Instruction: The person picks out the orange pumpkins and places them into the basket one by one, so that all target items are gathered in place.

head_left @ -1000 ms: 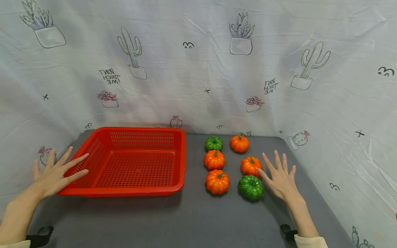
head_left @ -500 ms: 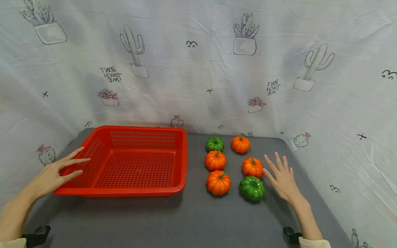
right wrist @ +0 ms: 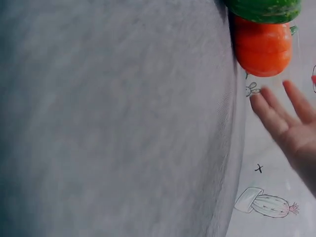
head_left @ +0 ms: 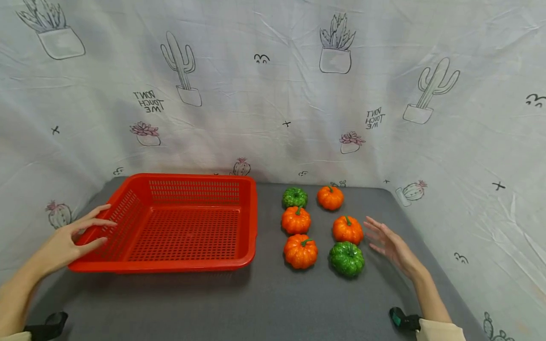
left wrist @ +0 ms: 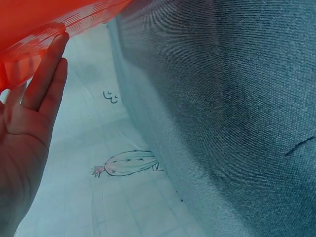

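Observation:
My left hand (head_left: pixel 64 244) lies over the left rim of a red plastic basket (head_left: pixel 170 266); its fingers and thumb reach out fairly straight above the inner side. In the left wrist view, two straight fingers (left wrist: pixel 52 81) rest along the basket's outer wall. To the basket's right are several small orange pumpkins (head_left: pixel 300 251) and two green ones, one at the back (head_left: pixel 294 198), one in front (head_left: pixel 346 259). My right hand (head_left: pixel 394 248) hovers just right of the nearest orange pumpkin (head_left: pixel 347 230), palm turned left, fingers loosely extended and holding nothing.
Everything stands on a grey cloth-covered table (head_left: pixel 273 303). Behind it and at both sides hangs a pale curtain (head_left: pixel 273 94) printed with cacti. A black strap (head_left: pixel 46 327) circles my left wrist, another strap (head_left: pixel 404 320) my right.
My left hand has come down onto the basket's rim, its fingers drawing closer together. My right hand has rolled from spread, back up, to palm facing left. The pumpkins stay put.

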The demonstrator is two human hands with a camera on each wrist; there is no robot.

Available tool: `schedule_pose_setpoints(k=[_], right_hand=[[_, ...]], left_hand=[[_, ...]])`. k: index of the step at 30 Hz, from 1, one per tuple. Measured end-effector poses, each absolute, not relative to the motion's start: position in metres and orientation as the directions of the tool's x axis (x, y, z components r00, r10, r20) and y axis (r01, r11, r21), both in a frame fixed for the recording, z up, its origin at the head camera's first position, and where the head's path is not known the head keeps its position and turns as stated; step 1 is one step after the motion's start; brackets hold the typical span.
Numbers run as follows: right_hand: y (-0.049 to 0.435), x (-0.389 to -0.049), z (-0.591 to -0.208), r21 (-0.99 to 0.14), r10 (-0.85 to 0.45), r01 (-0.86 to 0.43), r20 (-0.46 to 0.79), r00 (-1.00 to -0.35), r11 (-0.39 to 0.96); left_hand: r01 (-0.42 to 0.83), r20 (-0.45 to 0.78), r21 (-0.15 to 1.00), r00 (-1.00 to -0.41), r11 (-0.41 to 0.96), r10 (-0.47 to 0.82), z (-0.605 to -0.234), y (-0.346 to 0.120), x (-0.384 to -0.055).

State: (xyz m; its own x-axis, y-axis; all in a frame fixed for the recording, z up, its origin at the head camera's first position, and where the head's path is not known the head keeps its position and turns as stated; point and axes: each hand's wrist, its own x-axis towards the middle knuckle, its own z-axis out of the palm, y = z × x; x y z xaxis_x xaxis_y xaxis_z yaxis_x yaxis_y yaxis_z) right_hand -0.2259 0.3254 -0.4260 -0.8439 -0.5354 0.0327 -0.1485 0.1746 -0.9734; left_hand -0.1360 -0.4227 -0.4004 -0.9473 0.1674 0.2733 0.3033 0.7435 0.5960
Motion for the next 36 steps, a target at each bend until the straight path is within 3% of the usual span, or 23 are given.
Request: schedule_pose_setpoints(k=[3,15,21,29,36], right_hand=[[0.327,-0.225,-0.426,-0.988,-0.586,-0.096,0.006,-0.81,0.122],[0.336,-0.218,-0.424,-0.987,-0.542,-0.062,-0.028,-0.84,0.148],[0.342,-0.217,-0.429,-0.993,-0.607,-0.01,-0.064,-0.792,0.118],[0.339,-0.215,-0.434,-0.976,-0.587,-0.009,-0.125,-0.8,0.22],[0.335,-0.216,-0.437,-0.975,-0.599,-0.011,-0.129,-0.79,0.224]], left_hand=[[0.324,0.295,0.575,-0.938,0.751,0.179,-0.401,-0.424,-0.136],[0.292,0.318,0.541,-0.939,0.789,0.129,-0.401,-0.42,-0.138],[0.29,0.329,0.523,-0.936,0.801,0.125,-0.403,-0.42,-0.135],[0.305,0.351,0.518,-0.928,0.799,0.127,-0.403,-0.419,-0.135],[0.305,0.36,0.505,-0.925,0.807,0.124,-0.405,-0.421,-0.136]])
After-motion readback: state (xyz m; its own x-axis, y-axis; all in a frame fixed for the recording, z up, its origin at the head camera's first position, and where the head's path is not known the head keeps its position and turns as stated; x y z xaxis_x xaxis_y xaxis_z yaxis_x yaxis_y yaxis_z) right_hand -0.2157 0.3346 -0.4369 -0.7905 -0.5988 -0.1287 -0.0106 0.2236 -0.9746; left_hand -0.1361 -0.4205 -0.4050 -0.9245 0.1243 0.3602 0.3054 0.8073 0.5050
